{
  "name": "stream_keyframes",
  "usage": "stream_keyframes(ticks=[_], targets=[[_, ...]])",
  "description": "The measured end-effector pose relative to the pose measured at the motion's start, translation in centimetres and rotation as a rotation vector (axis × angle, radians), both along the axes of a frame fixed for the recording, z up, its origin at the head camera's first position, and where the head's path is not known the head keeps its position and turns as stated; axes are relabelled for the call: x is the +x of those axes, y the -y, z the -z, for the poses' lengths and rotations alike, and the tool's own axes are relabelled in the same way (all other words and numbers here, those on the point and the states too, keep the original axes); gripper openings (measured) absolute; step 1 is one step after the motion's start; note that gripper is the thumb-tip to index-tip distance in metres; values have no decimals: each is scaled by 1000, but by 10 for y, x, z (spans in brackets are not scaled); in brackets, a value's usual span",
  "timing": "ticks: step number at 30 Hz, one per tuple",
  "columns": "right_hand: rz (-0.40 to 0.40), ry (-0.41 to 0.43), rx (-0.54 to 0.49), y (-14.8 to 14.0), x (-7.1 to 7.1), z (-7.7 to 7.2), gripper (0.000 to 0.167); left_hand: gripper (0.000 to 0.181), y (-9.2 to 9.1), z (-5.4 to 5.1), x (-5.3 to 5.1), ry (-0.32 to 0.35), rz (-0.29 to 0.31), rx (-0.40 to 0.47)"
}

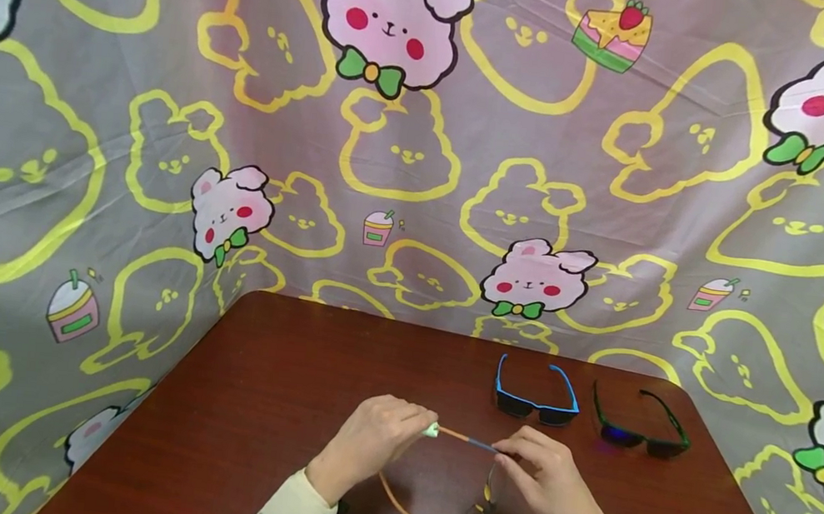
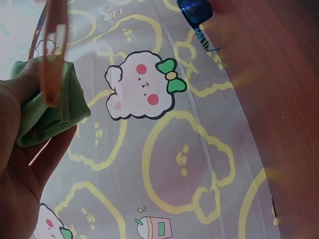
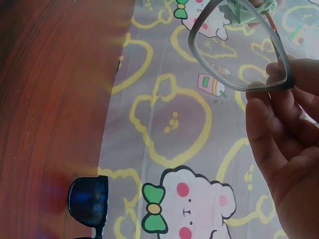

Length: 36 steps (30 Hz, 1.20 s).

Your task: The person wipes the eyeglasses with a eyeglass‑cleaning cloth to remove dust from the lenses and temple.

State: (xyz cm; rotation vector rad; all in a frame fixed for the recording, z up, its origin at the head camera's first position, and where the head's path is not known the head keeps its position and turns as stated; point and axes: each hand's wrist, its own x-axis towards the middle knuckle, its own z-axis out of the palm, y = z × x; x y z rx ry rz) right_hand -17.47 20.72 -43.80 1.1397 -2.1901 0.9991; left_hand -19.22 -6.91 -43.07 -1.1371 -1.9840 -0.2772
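A pair of clear-lensed eyeglasses (image 1: pixel 401 505) with orange and grey temples is held above the table between both hands. My left hand (image 1: pixel 380 434) grips a folded light green cloth (image 2: pixel 55 112) at the end of one temple. The other orange temple (image 2: pixel 54 74) passes in front of that cloth in the left wrist view. With thumb and fingers, my right hand (image 1: pixel 546 474) pinches the glasses at the corner where rim and temple meet. One lens rim (image 3: pixel 249 89) shows up close in the right wrist view.
Blue-framed sunglasses (image 1: pixel 536 411) stand with temples unfolded behind my right hand. Dark sunglasses (image 1: pixel 645 442) lie to their right, near the edge of the brown table (image 1: pixel 279 377). A patterned curtain (image 1: pixel 414 232) encloses the back and sides.
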Motion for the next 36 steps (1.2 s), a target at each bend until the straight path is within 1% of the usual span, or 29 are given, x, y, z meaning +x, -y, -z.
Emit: stream_keyframes(ticks=[4,9,13,16,22,25,26,29,31,32,34,36], targets=[[4,3,-10,-1,-1,2,29,12,2,2,-2,-4,1,17],[12,46,-17,-2,0,2,31,17,4,4,-3,-30,-23,27],[10,58,-14,-4,-1,4,32,17,4,5,-3,-25,-23,31],[16,52,-11,-6,-2,6,33,17,5,6,-3,-9,-17,32],[0,33,-12,-9,-7,8,32,18,5,7,-4,-43,-24,20],[-3,17,-16,-9,-7,8,32,19,5,9,-4,-45,-19,23],[-7,13,-22,-8,-5,5,31,19,5,9,-5,-41,-15,23],[-16,1,-36,-6,-2,2,28,17,6,10,-5,-33,-5,26],[-16,1,-32,-7,-2,2,20,17,6,9,-6,-32,-4,28],[-25,-1,-36,-8,-4,4,18,16,6,9,-6,-31,-1,29],[-19,3,-30,-12,-8,10,19,17,5,9,-7,-31,3,28],[-8,14,-20,-15,-10,14,22,18,4,9,-7,-26,5,23]])
